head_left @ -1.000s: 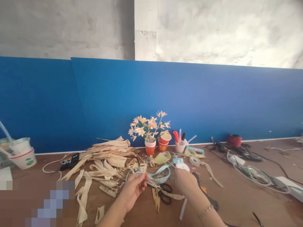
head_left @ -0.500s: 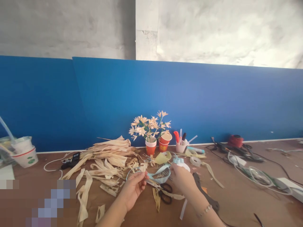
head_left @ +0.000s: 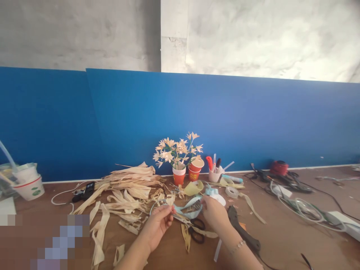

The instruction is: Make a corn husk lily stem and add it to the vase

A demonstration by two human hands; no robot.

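Observation:
My left hand is closed, thumb and forefinger pinched together, with a small pale piece of dried husk standing up from the fingertips. To its right, my right hand is also pinched, knuckles towards me; its fingertips are hidden and I cannot make out what they hold. Between the hands a light-blue band curves around a heap of thin stems or wires. Scissors with black handles lie below it, over yellowish husk strips.
Dried husks pile up at left. Husk flowers stand in paper cups at the back, beside a cup of pens. A dark glue-gun-like tool lies by my right forearm. Cables spread at far right.
My right hand and forearm have shifted very slightly left. My left hand stays almost in place, still pinching the husk piece.

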